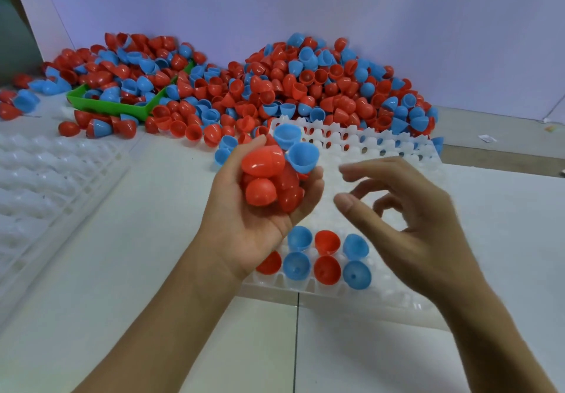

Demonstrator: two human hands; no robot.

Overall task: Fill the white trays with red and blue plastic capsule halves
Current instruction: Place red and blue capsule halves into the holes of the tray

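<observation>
White plastic makes up the tray (397, 298) lying on the desk (153, 270), and it serves as the landmark for everything else. At its near edge two short rows of capsule halves (327, 258) already sit in the pockets, dome up, red and blue alternating; most of the tray beyond them looks unfilled. Above the tray's left side the left hand (244, 209) is cupped, palm up, closed loosely around a handful of halves (269, 175), mostly red with two blue ones on top. Over the tray's middle the right hand (406, 209) hovers empty, fingers spread and curled, thumb toward the handful; it is blurred, so its exact pose is uncertain. The step in hand seems to be picking one half from the left hand to seat it. To do it well, take a single half by its rim, choose the colour that continues the alternation, turn it dome up like the seated ones, and press it squarely into the next free pocket beside the filled rows, keeping the left hand level so nothing spills. Beyond the tray's far edge lies the big heap of halves (305, 87), partly burying a green bin (107, 105); more white trays (46, 178) lie well to the left.
</observation>
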